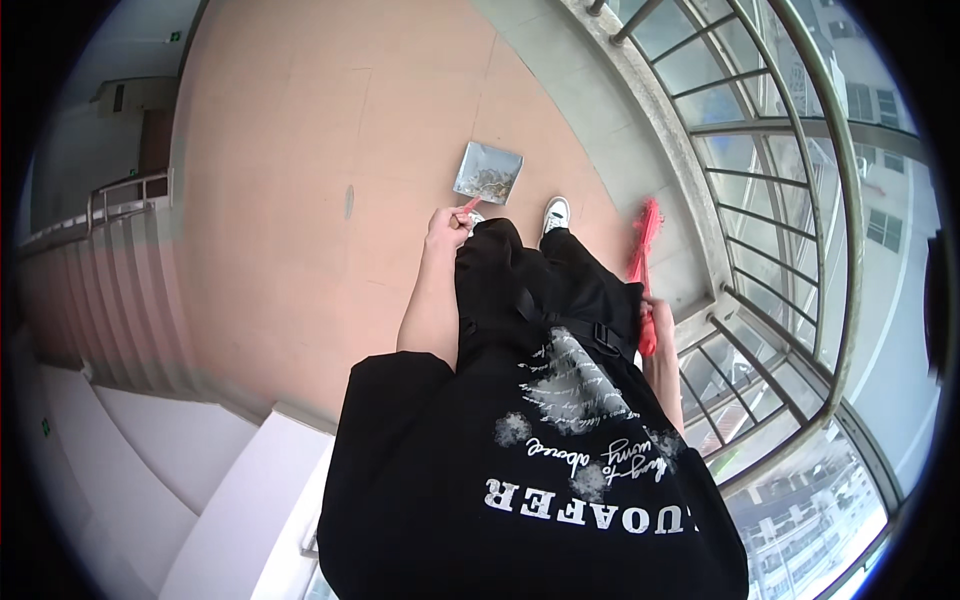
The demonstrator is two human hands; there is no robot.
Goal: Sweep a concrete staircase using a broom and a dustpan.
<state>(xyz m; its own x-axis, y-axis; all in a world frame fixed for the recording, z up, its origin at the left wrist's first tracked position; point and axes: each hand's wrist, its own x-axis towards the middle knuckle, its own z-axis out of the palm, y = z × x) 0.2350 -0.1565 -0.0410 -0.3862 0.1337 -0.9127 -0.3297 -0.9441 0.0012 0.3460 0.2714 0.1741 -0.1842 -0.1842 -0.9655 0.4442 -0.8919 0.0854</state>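
Note:
My left hand (447, 227) is closed around the red handle of a grey metal dustpan (488, 160). The pan lies ahead of my feet, at or just above the floor, with a patch of brownish debris (492, 183) in it. At my right side, my right hand (657, 315) grips a red hand brush (646, 235) by its handle. The brush's bristles point forward, away from me, over the grey floor strip near the railing. Part of the right hand's grip is hidden by the handle and my black clothing.
A metal railing (850, 230) with a low kerb curves along the right, buildings visible beyond it. Stairs (130, 290) with a handrail (130, 190) descend at the left. White walls (230, 500) stand lower left. My white shoe (556, 213) rests on the pinkish floor (300, 150), which has a dark mark.

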